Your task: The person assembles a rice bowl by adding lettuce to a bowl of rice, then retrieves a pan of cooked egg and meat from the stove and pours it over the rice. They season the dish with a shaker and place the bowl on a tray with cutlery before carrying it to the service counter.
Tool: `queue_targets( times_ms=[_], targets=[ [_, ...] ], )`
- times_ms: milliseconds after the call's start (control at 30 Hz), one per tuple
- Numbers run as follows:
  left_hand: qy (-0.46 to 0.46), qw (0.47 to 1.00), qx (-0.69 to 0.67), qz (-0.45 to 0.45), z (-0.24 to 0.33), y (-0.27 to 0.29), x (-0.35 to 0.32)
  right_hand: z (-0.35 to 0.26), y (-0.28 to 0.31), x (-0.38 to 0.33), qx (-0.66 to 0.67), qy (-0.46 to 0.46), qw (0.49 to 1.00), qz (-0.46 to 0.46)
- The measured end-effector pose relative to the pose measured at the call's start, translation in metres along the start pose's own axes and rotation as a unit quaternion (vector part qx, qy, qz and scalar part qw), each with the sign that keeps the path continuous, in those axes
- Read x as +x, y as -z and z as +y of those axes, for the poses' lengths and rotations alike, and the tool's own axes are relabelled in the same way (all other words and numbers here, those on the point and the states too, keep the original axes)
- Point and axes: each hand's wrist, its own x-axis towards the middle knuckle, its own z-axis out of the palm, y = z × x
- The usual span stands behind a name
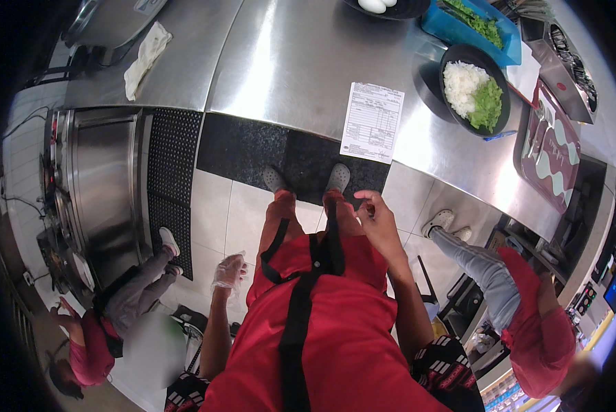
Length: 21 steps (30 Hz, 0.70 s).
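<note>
**Hands at the apron, away from the steel counter**

The right hand (373, 209) rests bare against the red apron (335, 323), fingers curled at the black strap (332, 250); whether they pinch it is unclear. The left hand (229, 271), in a clear plastic glove, hangs loosely open and empty beside the hip. A white paper ticket (372, 122) lies on the stainless-steel counter (287, 69), well apart.

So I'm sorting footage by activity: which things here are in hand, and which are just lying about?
In hand:
right hand pinching at the red apron
left hand in a clear glove, empty

Lying about:
paper slip
black bowl
white cloth
blue tub
</note>
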Motion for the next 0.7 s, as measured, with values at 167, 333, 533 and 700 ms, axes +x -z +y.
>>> queue_targets(
  times_ms=[167, 333, 533, 700],
  targets=[
    [-0.021, 0.999, -0.034, -0.004, 0.003, -0.011, -0.005, -0.004, 0.005, 0.001, 0.007, -0.013, 1.000, -0.009],
    [-0.054, 0.998, -0.028, -0.003, 0.020, -0.020, -0.005, -0.006, 0.010, 0.000, 0.009, -0.016, 1.000, -0.015],
    [-0.055, 0.998, -0.011, 0.002, 0.027, -0.023, -0.006, 0.012, 0.007, 0.004, 0.045, 0.031, 0.998, 0.026],
    [-0.039, 0.999, 0.007, 0.001, 0.020, -0.025, -0.008, 0.024, 0.012, 0.005, -0.007, 0.044, 0.998, 0.047]
  ],
)
